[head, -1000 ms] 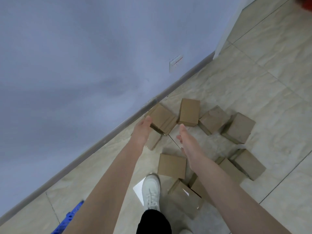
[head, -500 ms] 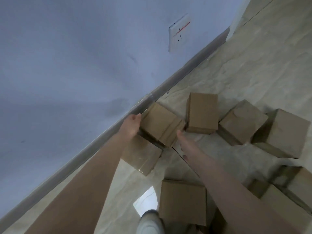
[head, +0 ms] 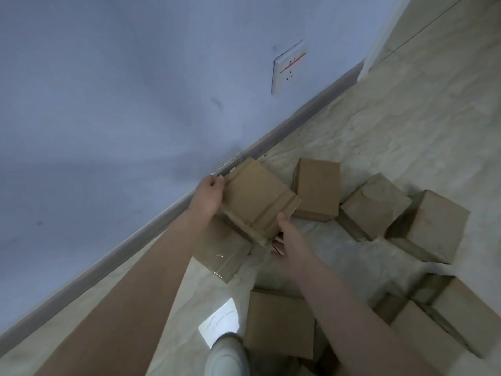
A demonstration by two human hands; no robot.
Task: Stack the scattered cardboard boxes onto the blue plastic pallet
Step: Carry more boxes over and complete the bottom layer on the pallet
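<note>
Lifting one cardboard box off the heap on the floor beside the skirting.
Left hand curls over its 9 o'clock edge; right hand cups the 5 o'clock corner, thumb on the side, fingers beneath. The box rests tilted on a lower box, with other boxes from 3 to 5 o'clock. Judged light and stiff, with crushable corners (an opposite-edge hold suits). No print legible; blue pallet out of view.
</note>
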